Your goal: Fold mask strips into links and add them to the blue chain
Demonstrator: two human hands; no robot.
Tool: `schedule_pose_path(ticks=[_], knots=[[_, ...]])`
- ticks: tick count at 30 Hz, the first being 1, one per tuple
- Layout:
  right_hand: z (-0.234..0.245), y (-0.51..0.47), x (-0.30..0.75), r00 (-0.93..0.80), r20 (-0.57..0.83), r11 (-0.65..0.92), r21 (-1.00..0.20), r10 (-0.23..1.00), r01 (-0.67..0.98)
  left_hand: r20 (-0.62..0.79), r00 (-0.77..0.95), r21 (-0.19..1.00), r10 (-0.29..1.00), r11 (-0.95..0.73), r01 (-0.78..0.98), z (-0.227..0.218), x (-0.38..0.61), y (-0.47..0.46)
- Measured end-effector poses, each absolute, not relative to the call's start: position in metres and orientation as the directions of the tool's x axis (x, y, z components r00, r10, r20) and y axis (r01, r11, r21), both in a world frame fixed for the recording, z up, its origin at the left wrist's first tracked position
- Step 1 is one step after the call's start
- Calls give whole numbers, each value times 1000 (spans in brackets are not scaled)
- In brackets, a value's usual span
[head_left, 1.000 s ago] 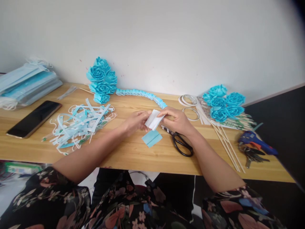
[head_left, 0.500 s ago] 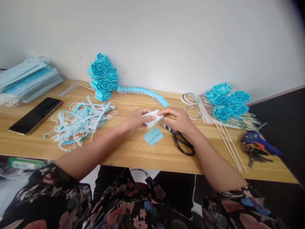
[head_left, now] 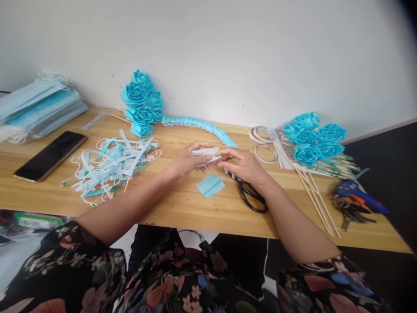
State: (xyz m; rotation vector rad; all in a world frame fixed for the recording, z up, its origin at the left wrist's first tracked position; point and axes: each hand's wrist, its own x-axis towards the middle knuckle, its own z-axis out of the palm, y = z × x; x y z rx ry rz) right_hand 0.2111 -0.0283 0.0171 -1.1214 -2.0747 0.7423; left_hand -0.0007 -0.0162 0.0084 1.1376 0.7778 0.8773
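Between my two hands, above the middle of the table, is a pale folded piece of mask fabric (head_left: 206, 152). My left hand (head_left: 189, 160) grips its left side, thumb on the near face. The fingertips of my right hand (head_left: 239, 163) pinch its right edge. Just below on the wood lies a flat blue fabric square (head_left: 211, 186) with a crease across it. Black-handled scissors (head_left: 252, 198) lie under and beside my right hand, their blades partly hidden by it. Behind my hands curves a row of overlapping blue folded pieces (head_left: 198, 123).
Left are a stack of face masks (head_left: 42, 106), a phone (head_left: 50, 155) and a heap of cut strips and ear loops (head_left: 114, 167). Blue fabric roses (head_left: 141, 102) stand at the wall. Tape rolls (head_left: 265, 153), more roses (head_left: 308, 137), sticks (head_left: 316, 200), a glue gun (head_left: 355, 195) and keys (head_left: 350, 215) lie right.
The pale fabric piece has tilted flatter and looks narrower, with its near edge folded up. My left fingers now lie higher along its back. The view has shifted slightly.
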Motion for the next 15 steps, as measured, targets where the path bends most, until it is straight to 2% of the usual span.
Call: schedule_pose_path(ticks=[7,12,15], knots=[[19,-29,209,-418,266,463,-738,869,492,-122,453,971,883,200,-129,10,1,-18],[21,-30,208,-418,258,454,-745,871,488,-72,385,946,920,186,-266,4,2,-14],[20,-30,207,-386,249,421,-775,889,471,-64,375,940,925,182,-289,3,2,-13]])
